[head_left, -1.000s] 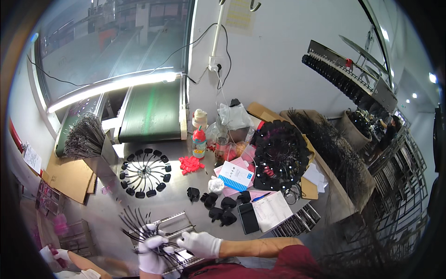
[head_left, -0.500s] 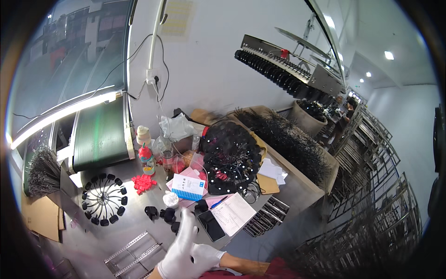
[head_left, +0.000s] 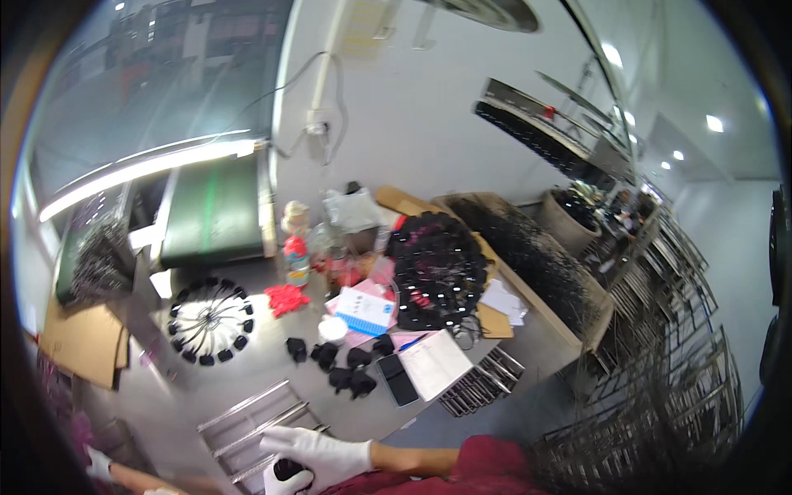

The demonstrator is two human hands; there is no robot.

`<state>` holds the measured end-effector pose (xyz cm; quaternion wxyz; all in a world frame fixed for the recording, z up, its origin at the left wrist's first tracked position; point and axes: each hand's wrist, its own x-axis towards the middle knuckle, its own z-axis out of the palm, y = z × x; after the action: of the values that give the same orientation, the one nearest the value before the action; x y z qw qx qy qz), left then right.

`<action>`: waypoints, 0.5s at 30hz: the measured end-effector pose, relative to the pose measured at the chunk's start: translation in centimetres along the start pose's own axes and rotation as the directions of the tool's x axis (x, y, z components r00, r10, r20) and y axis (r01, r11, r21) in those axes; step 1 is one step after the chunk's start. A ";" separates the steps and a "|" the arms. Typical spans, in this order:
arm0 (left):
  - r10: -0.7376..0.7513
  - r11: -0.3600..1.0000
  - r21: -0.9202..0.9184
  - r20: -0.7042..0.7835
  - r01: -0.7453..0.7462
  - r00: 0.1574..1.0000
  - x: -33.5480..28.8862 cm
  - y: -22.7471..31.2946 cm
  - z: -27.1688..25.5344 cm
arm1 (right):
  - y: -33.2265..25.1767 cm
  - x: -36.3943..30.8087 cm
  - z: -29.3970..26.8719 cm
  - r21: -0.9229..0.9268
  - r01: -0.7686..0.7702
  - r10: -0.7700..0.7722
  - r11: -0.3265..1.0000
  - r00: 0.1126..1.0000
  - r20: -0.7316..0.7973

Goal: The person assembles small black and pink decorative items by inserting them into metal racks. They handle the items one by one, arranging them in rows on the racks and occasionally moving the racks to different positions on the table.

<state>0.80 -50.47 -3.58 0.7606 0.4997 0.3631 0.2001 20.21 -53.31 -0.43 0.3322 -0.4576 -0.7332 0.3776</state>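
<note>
Ring of blk pieces (head_left: 209, 318) lies far left on the counter (head_left: 161, 408), w/ a metal rack (head_left: 260, 429) nearer. Gloved left hand (head_left: 278, 483) is curled nr the rack, a dark piece (head_left: 288, 469) btwn it & the right hand (head_left: 326, 455), fingers outstretched; can't tell which grips it. Loose blk lumps (head_left: 359, 357) sit beside a phone (head_left: 398, 381).
</note>
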 end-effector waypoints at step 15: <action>0.059 0.657 -0.754 0.070 0.014 0.996 -0.6 -1.8 -7.4 | -1.6 5.4 5.1 -0.388 0.265 -0.271 0.883 0.962 0.041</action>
<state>-5.28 -47.07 -6.73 0.9119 0.1526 0.2077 0.3194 13.33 -50.13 -0.86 0.2886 -0.4114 -0.8474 0.1713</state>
